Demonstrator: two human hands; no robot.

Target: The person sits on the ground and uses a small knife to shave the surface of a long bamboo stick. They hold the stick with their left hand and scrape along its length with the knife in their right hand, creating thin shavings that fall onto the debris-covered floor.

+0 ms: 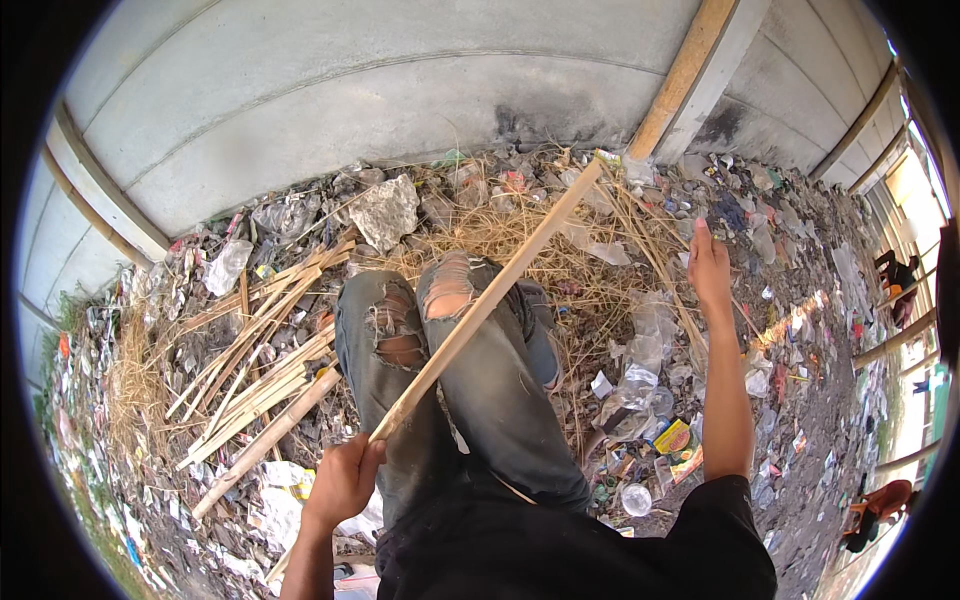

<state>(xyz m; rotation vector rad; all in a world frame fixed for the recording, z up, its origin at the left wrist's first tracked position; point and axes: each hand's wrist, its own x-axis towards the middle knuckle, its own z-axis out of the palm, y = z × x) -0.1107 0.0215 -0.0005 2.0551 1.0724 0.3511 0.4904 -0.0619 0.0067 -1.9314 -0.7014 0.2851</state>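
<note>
A long pale slat (490,300), which looks like split bamboo, slants across my knees up toward the wall. Its near end is gripped in my left hand (345,480), fingers wrapped round it. My right hand (709,268) is held out to the right, apart from the slat, with the thumb up and the fingers curled in. Whatever those fingers hold, if anything, is hidden. Thin strips (655,255) lie between the slat's far end and my right hand. I sit or squat in torn dark trousers (500,400).
On the left lies a pile of split strips (260,370) with a thicker pole (265,440). Fibrous shavings (480,230) and a pale stone (385,212) are before the concrete wall (400,100). Litter covers the ground, including a clear plastic cup (636,499). People sit at the far right.
</note>
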